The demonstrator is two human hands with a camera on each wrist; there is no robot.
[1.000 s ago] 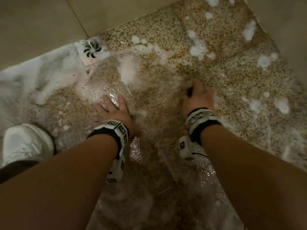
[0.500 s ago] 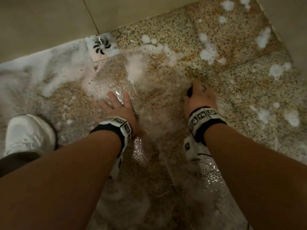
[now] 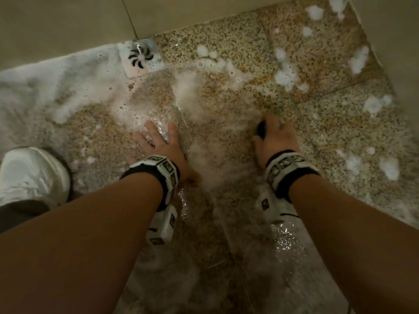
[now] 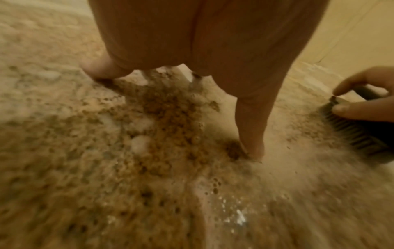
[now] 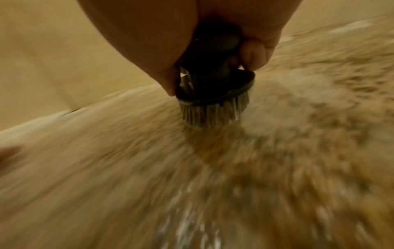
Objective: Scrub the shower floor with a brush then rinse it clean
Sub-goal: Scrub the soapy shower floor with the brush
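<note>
The speckled stone shower floor (image 3: 226,200) is wet and covered in patches of white foam (image 3: 56,87). My right hand (image 3: 275,137) grips a dark scrub brush (image 3: 261,129) by its handle, bristles (image 5: 213,114) pressed on the floor. In the left wrist view the brush (image 4: 358,133) sits at the right edge under my right hand's fingers (image 4: 362,111). My left hand (image 3: 158,141) lies flat on the wet floor with fingers spread, and its fingertips (image 4: 253,148) touch the stone.
A square drain (image 3: 141,57) with a black swirl grate sits at the back by the beige wall (image 3: 56,26). A white shoe (image 3: 31,175) stands at the left. Another wall (image 3: 394,41) closes the right side. Foam clumps (image 3: 285,73) dot the far right floor.
My right hand has stroked the brush slightly toward me and to the left over the foamy patch. The left hand stays planted on the floor.
</note>
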